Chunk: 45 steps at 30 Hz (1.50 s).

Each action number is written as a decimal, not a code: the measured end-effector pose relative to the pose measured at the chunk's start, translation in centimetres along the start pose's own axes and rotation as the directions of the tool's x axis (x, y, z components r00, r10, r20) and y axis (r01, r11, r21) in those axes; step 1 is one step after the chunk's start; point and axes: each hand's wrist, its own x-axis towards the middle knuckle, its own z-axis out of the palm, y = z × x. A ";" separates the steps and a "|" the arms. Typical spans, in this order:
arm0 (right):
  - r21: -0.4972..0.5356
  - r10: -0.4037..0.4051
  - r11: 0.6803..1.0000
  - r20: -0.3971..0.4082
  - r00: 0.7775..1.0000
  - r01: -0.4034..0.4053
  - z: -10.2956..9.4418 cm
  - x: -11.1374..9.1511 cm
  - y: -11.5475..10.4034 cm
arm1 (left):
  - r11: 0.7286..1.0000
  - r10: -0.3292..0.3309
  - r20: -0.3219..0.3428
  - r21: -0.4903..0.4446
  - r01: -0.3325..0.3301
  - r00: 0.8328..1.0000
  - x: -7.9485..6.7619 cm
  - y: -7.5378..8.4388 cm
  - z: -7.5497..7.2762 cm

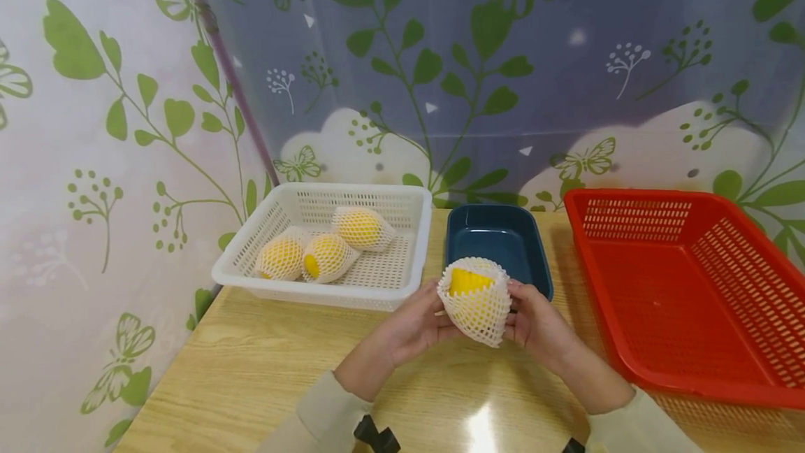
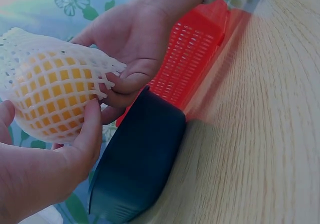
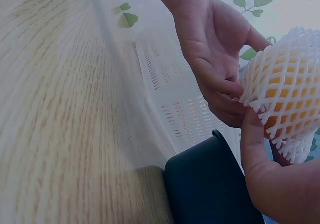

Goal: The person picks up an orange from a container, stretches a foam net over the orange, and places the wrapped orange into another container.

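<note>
Both hands hold a yellow fruit (image 1: 478, 303) in a white foam net, raised above the table at the near end of the dark blue bin. My left hand (image 1: 411, 327) grips it from the left, and my right hand (image 1: 542, 327) grips it from the right. Bare yellow skin shows through the net's opening in the head view. In the left wrist view, fingertips of both hands pinch the foam net (image 2: 55, 97) around the fruit. The right wrist view shows the ragged net edge (image 3: 260, 107) between the fingers. Some fingers are hidden behind the fruit.
On the left, a white basket (image 1: 333, 293) contains three netted yellow fruits (image 1: 363, 228). Behind the hands stands the dark blue bin (image 1: 497, 219), partly covered by the held fruit. A large red basket (image 1: 660, 299) is on the right. Patterned cloth (image 1: 402, 89) hangs behind the wooden table (image 1: 251, 383).
</note>
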 end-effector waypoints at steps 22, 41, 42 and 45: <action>-0.033 -0.011 0.999 -0.016 1.000 0.011 -0.1 0.0 -0.1 | 1.000 -0.028 -0.024 -0.007 0.027 0.999 0.2 -0.5 -0.4; -0.023 -0.082 0.996 0.024 0.996 0.083 -0.3 -0.1 0.3 | 0.998 -0.066 -0.009 -0.014 0.066 0.998 0.3 -0.5 -0.2; -0.025 -0.087 0.996 0.031 0.996 0.087 -0.4 -0.1 0.4 | 0.998 -0.065 -0.006 -0.016 0.065 0.998 0.3 -0.5 -0.2; -0.022 -0.095 0.995 0.038 0.995 0.096 -0.4 -0.1 0.4 | 0.998 -0.067 0.010 -0.021 0.067 0.998 0.3 -0.5 -0.2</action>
